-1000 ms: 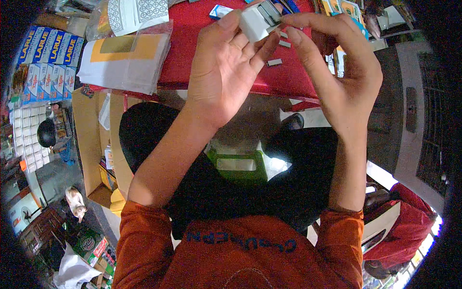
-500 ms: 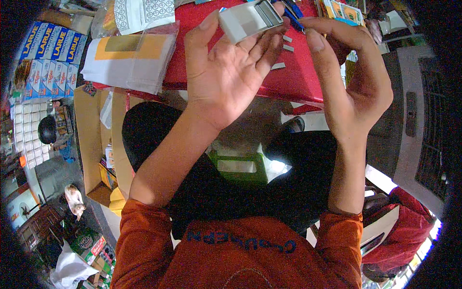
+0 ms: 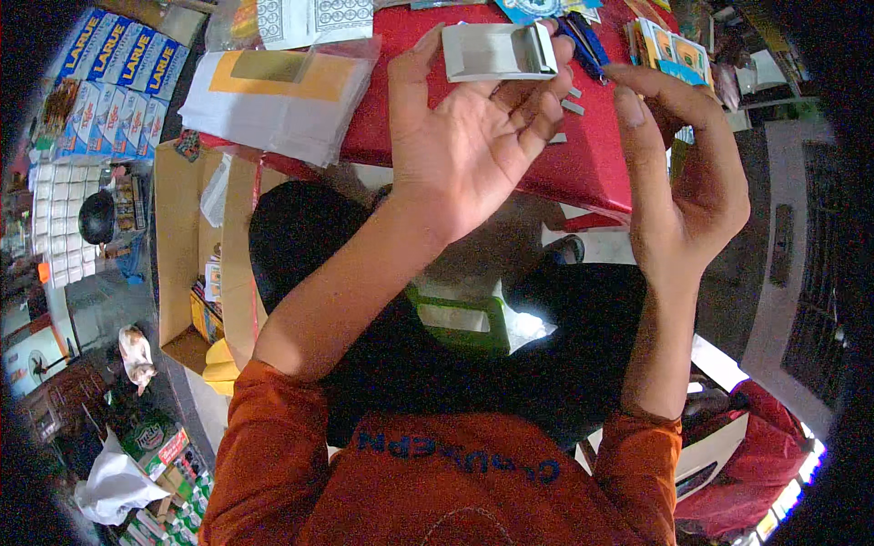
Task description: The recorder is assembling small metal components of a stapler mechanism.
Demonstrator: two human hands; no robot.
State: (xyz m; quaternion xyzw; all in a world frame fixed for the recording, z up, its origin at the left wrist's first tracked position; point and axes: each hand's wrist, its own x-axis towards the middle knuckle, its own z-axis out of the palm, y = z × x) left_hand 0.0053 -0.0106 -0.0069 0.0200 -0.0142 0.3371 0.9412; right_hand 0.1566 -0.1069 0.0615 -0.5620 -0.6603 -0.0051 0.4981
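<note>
A small pale grey open box (image 3: 496,53), shallow like a tray, rests on the raised fingers of my left hand (image 3: 464,150). The palm faces up, with the thumb along the box's left side and the fingers curled behind and to its right. My right hand (image 3: 687,187) is held to the right of the box, thumb and forefinger bent toward each other with their tips close. What they pinch, if anything, I cannot make out. Just beyond those fingertips lies a dark blue hand tool (image 3: 583,44), perhaps a stapler. Short grey strips (image 3: 572,106) lie beside my left fingers.
A red-covered table (image 3: 583,173) holds white papers in a clear sleeve (image 3: 264,114) and colourful packets (image 3: 669,50). Below left stands an open cardboard box (image 3: 177,246). Between my legs is a green plastic piece (image 3: 496,328). A cat (image 3: 137,359) is on the floor far left.
My left hand has turned the grey box so its open side shows more. The right hand has come slightly nearer to me. The whole view has shifted a little.
</note>
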